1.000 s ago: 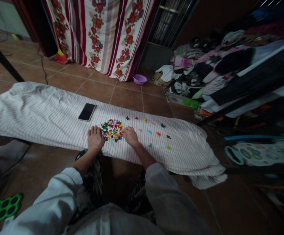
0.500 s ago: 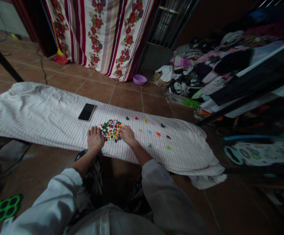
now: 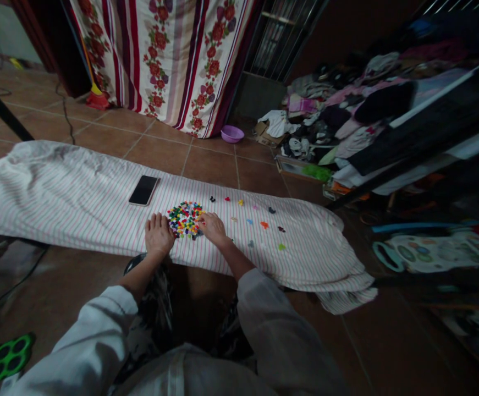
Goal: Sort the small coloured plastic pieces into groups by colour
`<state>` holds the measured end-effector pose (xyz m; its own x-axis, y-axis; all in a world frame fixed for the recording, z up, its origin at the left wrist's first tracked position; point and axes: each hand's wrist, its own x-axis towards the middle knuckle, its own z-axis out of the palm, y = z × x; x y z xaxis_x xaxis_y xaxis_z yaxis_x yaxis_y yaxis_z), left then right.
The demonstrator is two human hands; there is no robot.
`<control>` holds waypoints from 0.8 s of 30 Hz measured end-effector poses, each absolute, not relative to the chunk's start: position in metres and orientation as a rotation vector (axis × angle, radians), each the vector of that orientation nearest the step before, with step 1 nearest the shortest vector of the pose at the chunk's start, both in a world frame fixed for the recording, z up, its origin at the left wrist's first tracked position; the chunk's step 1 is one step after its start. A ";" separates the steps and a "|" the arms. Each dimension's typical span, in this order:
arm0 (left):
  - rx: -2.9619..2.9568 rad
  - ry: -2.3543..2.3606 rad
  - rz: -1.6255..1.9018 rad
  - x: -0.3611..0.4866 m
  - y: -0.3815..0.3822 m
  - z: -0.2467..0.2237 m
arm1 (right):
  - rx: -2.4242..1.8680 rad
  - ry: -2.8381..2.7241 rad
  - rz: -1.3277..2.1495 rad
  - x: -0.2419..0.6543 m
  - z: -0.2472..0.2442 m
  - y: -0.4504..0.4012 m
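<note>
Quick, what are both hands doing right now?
Left hand: open, palm down beside the little colorful pieces.
Right hand: curled at their right edge; can't tell if it holds any.

A white cloth [image 3: 74,203] with pink and green stripes runs from the left edge through mid-frame. On it lie a smartphone [image 3: 143,190] left of centre, a multicoloured heap of beads [image 3: 183,218], as best I can tell, and small clusters [image 3: 264,225] around centre-right.

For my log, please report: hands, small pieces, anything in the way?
Left hand palm-down beside colorful pile of small pieces. Right hand at pile's right edge, grip unclear. Phone apart, not blocking.
</note>
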<state>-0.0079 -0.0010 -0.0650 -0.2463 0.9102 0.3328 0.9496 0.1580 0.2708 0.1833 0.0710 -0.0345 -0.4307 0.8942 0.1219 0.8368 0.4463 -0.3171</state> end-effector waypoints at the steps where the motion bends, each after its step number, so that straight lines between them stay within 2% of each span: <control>1: -1.869 -2.317 -0.659 -0.008 -0.001 -0.065 | -1.491 -2.411 0.304 0.184 -0.035 0.071; 14: -1.881 -2.299 -0.726 -0.006 -0.005 -0.058 | -1.311 -2.283 0.408 0.167 -0.045 0.046; 24: -1.857 -2.293 -0.709 -0.006 -0.004 -0.060 | -1.395 -2.204 0.390 0.183 -0.046 0.039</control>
